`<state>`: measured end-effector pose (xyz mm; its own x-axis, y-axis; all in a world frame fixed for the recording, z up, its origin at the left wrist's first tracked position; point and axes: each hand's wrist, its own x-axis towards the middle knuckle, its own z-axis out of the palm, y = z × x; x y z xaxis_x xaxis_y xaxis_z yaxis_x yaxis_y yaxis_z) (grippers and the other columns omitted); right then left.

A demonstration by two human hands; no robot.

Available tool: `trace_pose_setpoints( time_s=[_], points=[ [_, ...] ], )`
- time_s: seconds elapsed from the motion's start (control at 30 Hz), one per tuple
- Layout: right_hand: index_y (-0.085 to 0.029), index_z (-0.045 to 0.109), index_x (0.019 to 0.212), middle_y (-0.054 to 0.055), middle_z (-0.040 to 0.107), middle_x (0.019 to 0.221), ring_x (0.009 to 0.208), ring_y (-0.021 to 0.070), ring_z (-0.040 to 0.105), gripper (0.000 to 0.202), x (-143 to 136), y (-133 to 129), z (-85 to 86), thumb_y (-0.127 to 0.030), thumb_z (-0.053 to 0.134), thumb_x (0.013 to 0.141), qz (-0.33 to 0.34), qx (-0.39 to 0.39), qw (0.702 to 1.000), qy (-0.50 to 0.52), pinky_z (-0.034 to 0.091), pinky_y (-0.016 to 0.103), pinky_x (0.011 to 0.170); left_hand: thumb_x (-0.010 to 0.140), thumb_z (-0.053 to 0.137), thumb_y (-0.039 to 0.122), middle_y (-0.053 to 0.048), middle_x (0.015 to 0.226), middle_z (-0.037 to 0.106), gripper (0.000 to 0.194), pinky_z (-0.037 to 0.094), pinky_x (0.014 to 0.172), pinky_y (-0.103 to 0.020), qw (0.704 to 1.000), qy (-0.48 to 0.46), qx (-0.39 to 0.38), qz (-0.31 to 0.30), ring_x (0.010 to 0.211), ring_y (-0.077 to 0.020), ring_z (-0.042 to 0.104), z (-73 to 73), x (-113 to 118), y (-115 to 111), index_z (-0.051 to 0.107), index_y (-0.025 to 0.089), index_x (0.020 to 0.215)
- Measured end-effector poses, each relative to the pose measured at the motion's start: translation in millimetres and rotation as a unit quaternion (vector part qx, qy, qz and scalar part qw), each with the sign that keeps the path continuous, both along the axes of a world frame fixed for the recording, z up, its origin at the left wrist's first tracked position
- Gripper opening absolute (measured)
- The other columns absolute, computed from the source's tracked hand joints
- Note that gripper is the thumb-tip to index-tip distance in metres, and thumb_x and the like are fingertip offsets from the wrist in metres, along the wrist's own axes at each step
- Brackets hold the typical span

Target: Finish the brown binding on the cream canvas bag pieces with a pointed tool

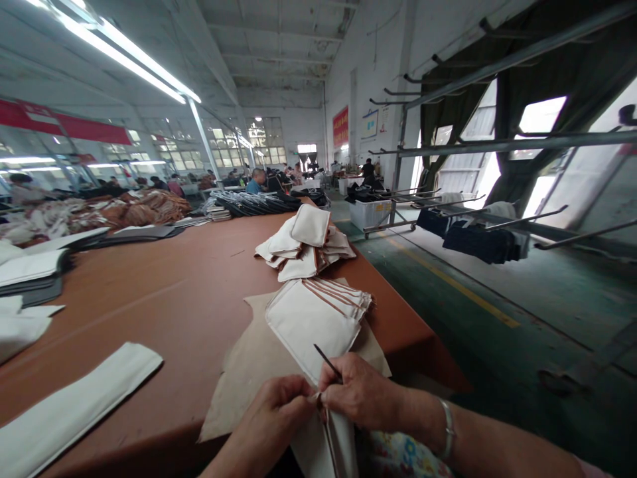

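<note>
Low in the head view, my left hand (271, 418) pinches the edge of a cream fabric piece (343, 441), which hangs down toward my lap. My right hand (368, 397), with a bracelet on the wrist, is closed right beside it. From its fist sticks a slim dark pointed tool (326, 360), its tip aimed up and left; the rest is hidden. The fingertips of both hands meet at the fabric edge. Just beyond lies a fanned stack of cream fabric pieces (313, 318) with brown edges, on a sheet of brown paper (233, 372).
A loose heap of cream pieces (311, 229) sits farther back on the brown-covered table (199, 285). A long cream strip (84, 408) lies at left. To the right, past the table edge, stands a metal rack (497, 147) with projecting arms. Other people work in the background.
</note>
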<state>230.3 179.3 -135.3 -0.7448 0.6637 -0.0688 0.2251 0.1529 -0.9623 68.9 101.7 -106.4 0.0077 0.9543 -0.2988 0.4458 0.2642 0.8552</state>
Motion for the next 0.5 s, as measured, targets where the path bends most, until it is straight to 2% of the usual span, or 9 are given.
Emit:
trace_pose_setpoints(
  time_s=[0.1,0.2,0.3,0.43,0.5],
  points=[
    [-0.017,0.056,0.071,-0.008,0.042,0.051,0.047,0.0085,0.034,0.003,1.8,-0.8,0.2,-0.016,0.055,0.069,0.012,-0.03,0.999,0.008,0.024,0.02,0.043,0.071,0.055,0.037,0.006,0.057,0.039,0.021,0.02,0.05,-0.024,1.0,0.011,-0.021,-0.015,0.056,-0.0112,0.03,5.2,-0.1,1.8,0.057,0.016,0.066],
    [-0.016,0.055,0.067,-0.006,0.046,0.055,0.053,0.0091,0.038,0.003,3.1,0.1,-0.3,-0.014,0.056,0.067,0.015,0.032,0.999,0.008,0.028,0.02,0.048,0.069,0.049,0.029,0.006,0.054,0.041,0.018,0.02,0.048,-0.024,0.998,0.062,-0.03,-0.003,0.053,-0.0113,0.033,9.7,3.9,2.6,0.06,0.016,0.063],
    [-0.016,0.056,0.067,-0.005,0.049,0.057,0.057,0.0099,0.042,0.003,4.6,0.8,-2.4,-0.014,0.058,0.068,0.004,0.079,0.997,0.005,0.031,0.02,0.051,0.067,0.043,0.024,0.005,0.054,0.042,0.02,0.022,0.048,-0.024,0.996,0.084,0.007,0.012,0.053,-0.0118,0.035,6.4,8.1,1.8,0.061,0.015,0.063],
    [-0.016,0.059,0.074,-0.004,0.055,0.061,0.055,0.0102,0.046,0.006,7.3,-2.3,-3.4,-0.018,0.061,0.07,-0.01,0.059,0.998,-0.013,0.032,0.02,0.049,0.068,0.041,0.025,0.004,0.057,0.043,0.019,0.026,0.051,-0.024,0.995,0.087,0.034,0.016,0.057,-0.0125,0.037,1.2,11.6,0.5,0.057,0.016,0.062],
    [-0.016,0.058,0.075,-0.004,0.055,0.061,0.055,0.0102,0.047,0.006,8.3,-5.1,-3.4,-0.015,0.059,0.069,-0.006,0.085,0.996,-0.018,0.032,0.02,0.049,0.066,0.04,0.024,0.004,0.058,0.043,0.016,0.028,0.052,-0.024,0.995,0.083,0.054,0.007,0.059,-0.0126,0.037,0.2,12.5,0.2,0.053,0.017,0.06]
  ],
)
